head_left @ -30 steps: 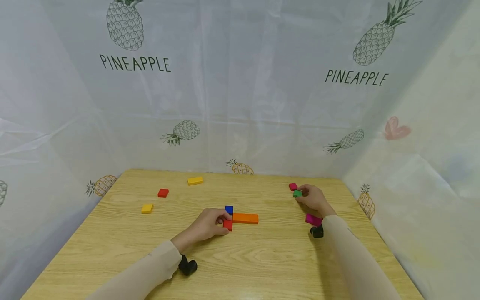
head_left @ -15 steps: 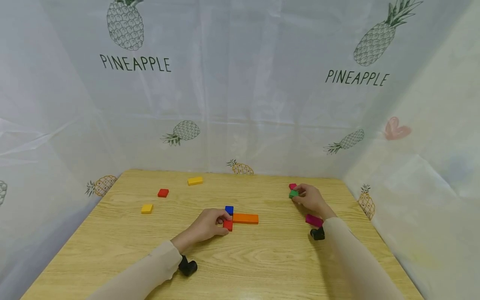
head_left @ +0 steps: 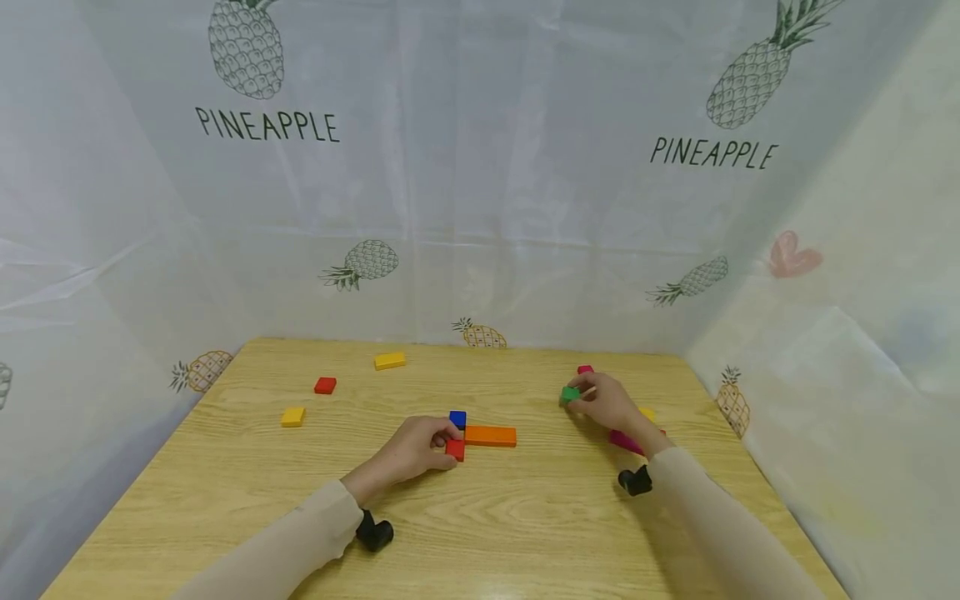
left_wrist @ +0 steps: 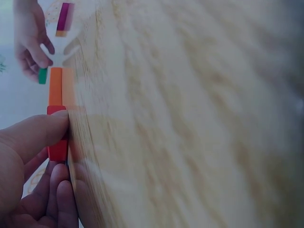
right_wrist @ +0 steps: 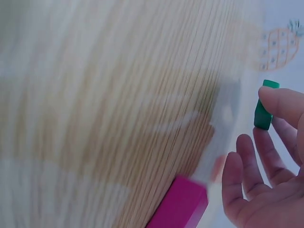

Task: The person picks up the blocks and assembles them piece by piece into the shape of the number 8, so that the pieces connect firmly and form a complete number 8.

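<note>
Readable text: "PINEAPPLE" printed twice on the white backdrop sheet (head_left: 480, 208), upper left and upper right, each under a pineapple drawing. No writing visible on any block.

Left hand (head_left: 416, 450) rests on the wooden table (head_left: 525, 533), thumb and fingers pinching the red block (head_left: 455, 449). Red block sits at table centre, touching the left end of the orange block (head_left: 491, 436); blue block (head_left: 457, 419) is just behind the red one. Orange block lies flat, long axis left-right across the table. Left wrist view shows the red block end-on against the orange one, thumb pressed on it.

Right hand (head_left: 606, 404) is right of centre, fingertips pinching the green block (head_left: 571, 393), which looks just off the table surface; too small to tell its long axis. Magenta block (head_left: 625, 440) lies flat just under the right wrist.

Also on the table: a small magenta block (head_left: 585, 370) behind the right hand, a yellow piece (head_left: 647, 413) beside that hand, and far left a red square (head_left: 325, 385), yellow square (head_left: 292, 416), yellow bar (head_left: 390, 360).
</note>
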A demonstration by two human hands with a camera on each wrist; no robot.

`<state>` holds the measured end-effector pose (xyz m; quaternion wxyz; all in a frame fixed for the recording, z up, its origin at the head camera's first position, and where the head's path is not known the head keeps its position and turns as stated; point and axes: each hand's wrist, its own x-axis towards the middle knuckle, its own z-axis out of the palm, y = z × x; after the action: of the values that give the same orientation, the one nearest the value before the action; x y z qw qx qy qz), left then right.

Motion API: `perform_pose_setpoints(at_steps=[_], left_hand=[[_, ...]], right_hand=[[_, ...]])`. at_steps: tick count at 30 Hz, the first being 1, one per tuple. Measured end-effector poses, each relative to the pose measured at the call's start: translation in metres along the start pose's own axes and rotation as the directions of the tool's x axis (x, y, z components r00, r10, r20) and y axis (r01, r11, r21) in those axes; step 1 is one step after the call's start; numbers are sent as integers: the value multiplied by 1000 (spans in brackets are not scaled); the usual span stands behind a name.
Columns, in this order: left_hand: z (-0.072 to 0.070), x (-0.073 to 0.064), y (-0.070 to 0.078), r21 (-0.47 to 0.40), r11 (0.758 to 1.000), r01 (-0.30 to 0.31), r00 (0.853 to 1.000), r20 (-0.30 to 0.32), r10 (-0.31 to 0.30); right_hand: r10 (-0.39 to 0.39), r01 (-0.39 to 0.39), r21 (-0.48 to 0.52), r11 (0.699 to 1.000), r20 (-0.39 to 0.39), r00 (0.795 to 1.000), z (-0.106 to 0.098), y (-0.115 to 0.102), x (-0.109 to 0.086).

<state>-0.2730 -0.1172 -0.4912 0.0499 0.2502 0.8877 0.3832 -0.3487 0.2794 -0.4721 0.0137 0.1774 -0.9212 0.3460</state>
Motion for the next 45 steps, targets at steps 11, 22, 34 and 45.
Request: perform_pose_setpoints(at_steps=[11, 22, 34, 45], left_hand=[[0, 2, 1, -9, 1000, 15, 1000, 6, -15], [-2, 1, 0, -18, 1000, 22, 1000, 11, -22], [2, 2, -1, 25, 1000, 1, 1000, 4, -1], [3, 2, 1, 80, 997, 10, 1000, -6, -10]], right_hand=[[-16, 11, 93, 996, 62, 998, 15, -36, -8], [-14, 0, 125, 992, 116, 993, 33, -55, -7], [-68, 52, 103, 993, 154, 986, 45, -60, -8], [-95, 81, 91, 993, 163, 982, 51, -63, -4]])
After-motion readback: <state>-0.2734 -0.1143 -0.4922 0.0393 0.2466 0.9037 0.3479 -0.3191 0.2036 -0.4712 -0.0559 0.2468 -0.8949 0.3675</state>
